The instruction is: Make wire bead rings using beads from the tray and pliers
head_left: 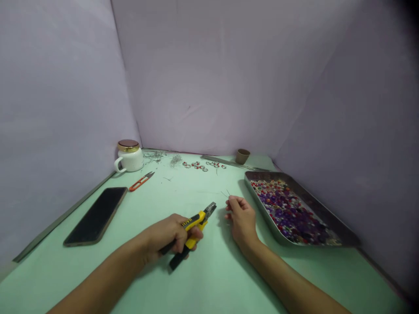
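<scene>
My left hand (170, 237) is closed round the yellow and black handles of a pair of pliers (196, 224), whose grey jaws point up and right. My right hand (241, 218) rests on the green table just right of the jaws, its fingertips pinched on thin metal wire pins (225, 193) that stick up and left from the fingers. The plier jaws and the pins are a short way apart.
A metal tray (327, 218) of purple, red and white beads lies at the right. A black phone (96, 214) lies at the left, with orange thread snips (140, 181) and a white lidded mug (130, 156) behind it. Finished bead links (198, 165), loose wire and a small brown cup (242, 155) sit by the back wall.
</scene>
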Motion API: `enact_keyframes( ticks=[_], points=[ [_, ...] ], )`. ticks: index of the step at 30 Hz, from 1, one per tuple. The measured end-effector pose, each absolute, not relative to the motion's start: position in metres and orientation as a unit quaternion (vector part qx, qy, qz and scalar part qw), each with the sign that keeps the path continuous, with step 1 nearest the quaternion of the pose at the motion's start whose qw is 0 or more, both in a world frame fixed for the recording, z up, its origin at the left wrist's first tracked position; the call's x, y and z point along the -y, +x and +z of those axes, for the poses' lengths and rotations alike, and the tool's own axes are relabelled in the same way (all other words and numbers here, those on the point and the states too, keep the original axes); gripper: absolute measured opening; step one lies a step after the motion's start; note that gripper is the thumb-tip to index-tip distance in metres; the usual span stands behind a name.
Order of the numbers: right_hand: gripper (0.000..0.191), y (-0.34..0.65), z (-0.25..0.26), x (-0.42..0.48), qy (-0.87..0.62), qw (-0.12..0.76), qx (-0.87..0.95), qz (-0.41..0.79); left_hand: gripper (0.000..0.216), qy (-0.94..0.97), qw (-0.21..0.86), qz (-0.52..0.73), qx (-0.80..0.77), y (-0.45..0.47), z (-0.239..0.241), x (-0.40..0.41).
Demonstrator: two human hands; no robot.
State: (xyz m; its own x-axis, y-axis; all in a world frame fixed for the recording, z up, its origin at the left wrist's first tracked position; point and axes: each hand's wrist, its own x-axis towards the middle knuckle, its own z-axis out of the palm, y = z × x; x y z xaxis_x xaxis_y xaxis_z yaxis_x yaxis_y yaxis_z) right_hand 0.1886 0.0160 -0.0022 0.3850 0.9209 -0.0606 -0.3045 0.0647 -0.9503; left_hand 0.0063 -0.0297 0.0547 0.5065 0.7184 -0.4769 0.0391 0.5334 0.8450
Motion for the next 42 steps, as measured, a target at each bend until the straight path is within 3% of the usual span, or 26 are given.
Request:
enact_keyframes(
  ticks=[21,28,34,42],
  points=[
    [0.022,0.180,-0.001,-0.004,-0.478,0.624,0.416,0.456,0.031,0.435,0.670,0.287,-0.529,0.015,0.051,0.030],
    [0.020,0.186,-0.002,-0.012,-0.488,0.649,0.359,0.460,0.032,0.358,0.633,0.412,-0.549,-0.011,0.047,0.012],
    [0.019,0.185,-0.003,-0.013,-0.471,0.673,0.359,0.443,0.039,0.368,0.712,0.339,-0.493,-0.008,0.059,0.022],
    [0.012,0.186,0.002,0.001,-0.462,0.627,0.548,0.305,0.038,0.382,0.757,0.268,-0.459,0.002,0.060,0.031]
  ],
)
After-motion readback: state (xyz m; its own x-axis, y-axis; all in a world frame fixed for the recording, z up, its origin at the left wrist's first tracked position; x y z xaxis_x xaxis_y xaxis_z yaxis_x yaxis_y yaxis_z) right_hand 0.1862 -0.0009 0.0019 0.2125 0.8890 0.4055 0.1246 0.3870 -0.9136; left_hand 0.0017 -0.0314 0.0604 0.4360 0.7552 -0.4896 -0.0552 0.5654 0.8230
